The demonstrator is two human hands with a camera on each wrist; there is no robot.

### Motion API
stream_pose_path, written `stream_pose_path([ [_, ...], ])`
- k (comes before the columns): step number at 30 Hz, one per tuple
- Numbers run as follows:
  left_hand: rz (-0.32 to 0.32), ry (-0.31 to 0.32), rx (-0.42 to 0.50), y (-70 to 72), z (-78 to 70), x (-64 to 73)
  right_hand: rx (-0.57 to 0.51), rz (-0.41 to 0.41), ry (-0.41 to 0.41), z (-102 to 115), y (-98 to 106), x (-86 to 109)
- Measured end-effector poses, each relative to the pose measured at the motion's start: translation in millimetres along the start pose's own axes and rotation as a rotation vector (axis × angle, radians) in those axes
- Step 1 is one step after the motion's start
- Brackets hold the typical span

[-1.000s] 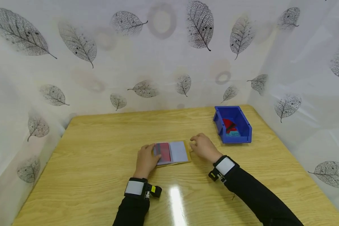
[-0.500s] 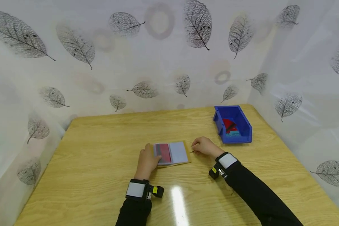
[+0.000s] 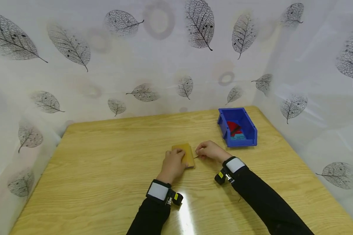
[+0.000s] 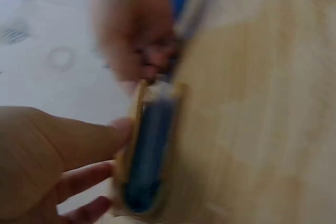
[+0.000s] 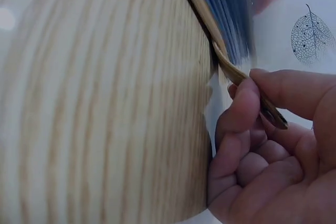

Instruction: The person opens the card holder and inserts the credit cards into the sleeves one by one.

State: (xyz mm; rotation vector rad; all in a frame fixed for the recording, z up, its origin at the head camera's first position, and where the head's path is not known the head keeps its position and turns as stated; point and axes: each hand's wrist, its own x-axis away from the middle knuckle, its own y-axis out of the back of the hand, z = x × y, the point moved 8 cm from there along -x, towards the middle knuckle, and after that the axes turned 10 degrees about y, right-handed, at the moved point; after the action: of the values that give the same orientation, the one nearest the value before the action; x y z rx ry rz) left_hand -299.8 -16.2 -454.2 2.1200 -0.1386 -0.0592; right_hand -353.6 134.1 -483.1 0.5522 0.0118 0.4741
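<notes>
A small yellow card holder (image 3: 189,154) lies folded over on the wooden table. Its cover and a blue inside show end-on in the left wrist view, blurred. My left hand (image 3: 173,163) holds it from the left, with thumb and fingertips on the outer cover. At its right side, my right hand (image 3: 210,150) pinches a thin strap (image 5: 234,72) between thumb and index finger. In the right wrist view this strap runs from the cover edge (image 5: 202,6), and its end pokes out past the fingers. The card pockets are hidden from above.
Toward the back right stands a blue bin (image 3: 238,127) holding a red piece and a teal card (image 3: 237,136). Leaf-printed white sheeting (image 3: 164,55) walls the table (image 3: 106,176) at the back and sides.
The card holder lay open showing a red card and a white page; its left half is now folded rightward by my left hand. My right hand still pinches the strap.
</notes>
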Motion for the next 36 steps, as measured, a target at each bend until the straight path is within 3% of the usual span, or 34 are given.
stream_pose_path([
  [2,0.003,0.029,-0.036,-7.0,1.2,-1.7,0.007,0.003,0.001,0.0,0.3,-0.4],
  [6,-0.003,0.069,0.011,-12.7,4.2,-4.7,0.035,-0.043,-0.023,1.6,5.8,1.5],
  [10,-0.014,0.053,0.023,-14.9,5.0,-5.1,0.225,-0.174,0.027,21.0,10.0,-0.6],
  [14,-0.068,0.049,0.010,-10.4,6.3,-2.9,0.420,-0.245,0.114,55.0,-3.2,-6.7],
  [22,-0.104,0.067,0.020,8.0,21.9,3.0,0.577,-0.192,0.164,83.6,-40.9,-24.0],
  [27,-0.122,0.055,0.036,15.8,31.3,6.7,0.665,-0.125,0.274,98.5,-61.2,-23.5],
  [30,-0.134,0.032,0.045,17.7,33.2,9.4,0.802,-0.105,0.373,108.7,-73.1,-15.2],
  [33,-0.147,0.020,0.023,17.8,34.8,11.7,1.029,-0.101,0.481,117.2,-87.5,-4.7],
  [36,-0.151,0.036,0.006,17.5,39.4,13.3,1.158,-0.081,0.564,121.1,-102.1,1.7],
])
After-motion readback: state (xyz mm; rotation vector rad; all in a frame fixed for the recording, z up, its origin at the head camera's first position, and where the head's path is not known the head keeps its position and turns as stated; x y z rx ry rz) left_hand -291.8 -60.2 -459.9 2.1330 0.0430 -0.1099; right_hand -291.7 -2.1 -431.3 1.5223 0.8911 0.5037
